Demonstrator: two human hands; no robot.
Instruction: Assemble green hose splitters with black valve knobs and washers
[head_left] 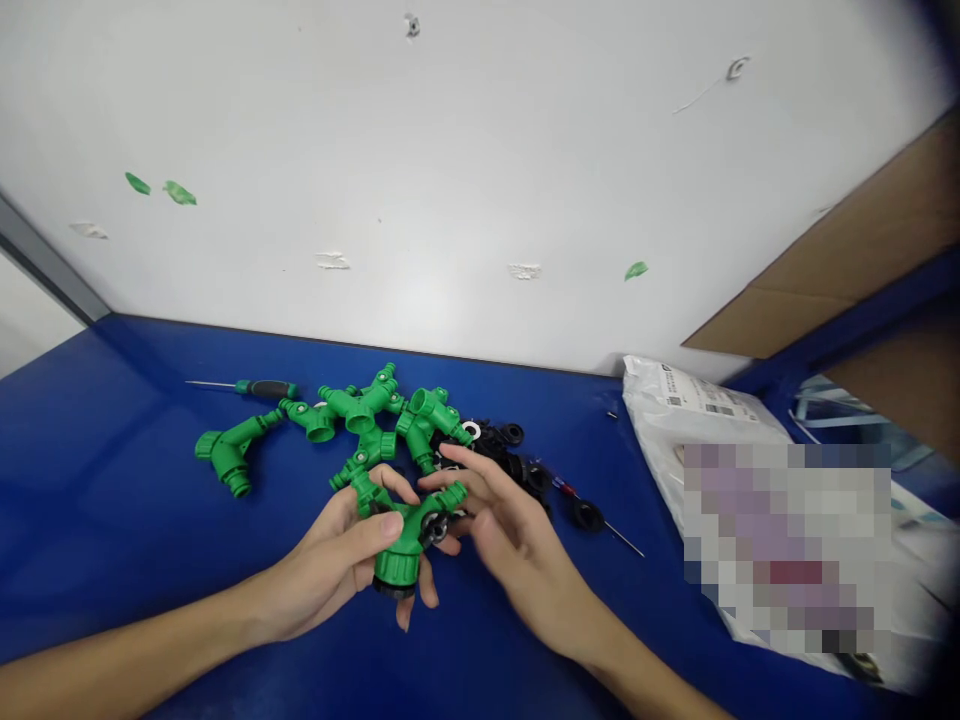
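1. The left hand [349,562], in the lower middle of the frame, is clamped around a green plastic Y-shaped hose fitting [403,545]. The thumb lies across the front and the fingers curl behind its threaded collar.
2. The right hand [504,525] meets it from the right with loosely spread fingers. Its fingertips [439,482] rest on the fitting's right branch and the thumb sits below, by a small black insert [435,528]. I cannot tell whether this hand grips or only touches.
3. The held fitting is just above the blue table top [112,500], near the centre of the frame and in front of the other parts.
4. Just behind the hands lies a heap of similar green plastic fittings [367,408]. One separate green elbow-shaped fitting [229,455] lies further left.
5. A screwdriver with a green and black handle [262,388] lies at the left of the heap, near the wall.
6. Black plastic rings and caps [517,450] are scattered behind the right hand. A thin red-handled screwdriver [600,520] lies beside them.
7. A white plastic bag with printed labels [705,410] fills the right side, under a brown cardboard flap [825,280].
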